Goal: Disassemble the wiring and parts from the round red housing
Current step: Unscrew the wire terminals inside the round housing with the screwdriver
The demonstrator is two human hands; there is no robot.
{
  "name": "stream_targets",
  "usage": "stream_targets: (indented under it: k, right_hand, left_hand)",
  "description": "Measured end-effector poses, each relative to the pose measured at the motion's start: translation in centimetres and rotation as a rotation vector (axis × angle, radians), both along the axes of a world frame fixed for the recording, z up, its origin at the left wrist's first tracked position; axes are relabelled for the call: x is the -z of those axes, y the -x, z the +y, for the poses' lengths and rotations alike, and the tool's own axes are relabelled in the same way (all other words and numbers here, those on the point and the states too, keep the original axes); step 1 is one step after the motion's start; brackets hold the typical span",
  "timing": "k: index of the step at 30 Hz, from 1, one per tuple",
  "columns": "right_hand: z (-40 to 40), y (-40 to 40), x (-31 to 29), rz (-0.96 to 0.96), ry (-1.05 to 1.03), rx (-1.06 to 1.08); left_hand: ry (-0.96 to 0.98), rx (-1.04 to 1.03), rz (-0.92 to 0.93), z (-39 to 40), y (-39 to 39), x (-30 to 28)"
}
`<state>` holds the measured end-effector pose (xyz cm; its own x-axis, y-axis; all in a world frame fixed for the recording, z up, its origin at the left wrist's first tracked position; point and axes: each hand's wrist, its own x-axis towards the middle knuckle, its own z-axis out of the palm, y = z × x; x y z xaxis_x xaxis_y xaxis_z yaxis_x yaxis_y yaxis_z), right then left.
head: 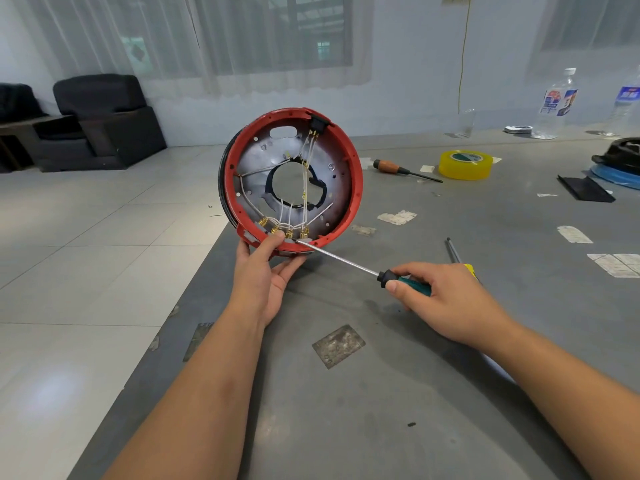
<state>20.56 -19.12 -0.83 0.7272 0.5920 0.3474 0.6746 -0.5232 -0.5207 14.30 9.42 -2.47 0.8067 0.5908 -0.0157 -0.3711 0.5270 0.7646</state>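
The left hand (265, 271) grips the round red plastic housing (292, 180) upright at the grey table's (398, 393) edge, thumb beside the brass terminals (284, 232). The right hand (446, 299), curled round the green-handled screwdriver (349, 265), should lever gently there, keeping the tip off the white wires (304, 174).

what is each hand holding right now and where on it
The left hand grips the red housing by its bottom rim. The right hand holds the screwdriver by its green handle.

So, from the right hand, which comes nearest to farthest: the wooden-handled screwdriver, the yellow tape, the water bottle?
From the right hand:
1. Wooden-handled screwdriver, mid-table, just right of the red housing.
2. Yellow tape, just beyond it.
3. Water bottle, at the far edge.
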Motion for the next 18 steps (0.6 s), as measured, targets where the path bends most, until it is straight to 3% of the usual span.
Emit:
stream_targets:
  k: [18]
  right_hand:
    - [2.0,2.0,0.6,0.053,-0.002,-0.059]
  left_hand:
    - [0.135,-0.126,-0.018,-0.6,0.1,-0.3]
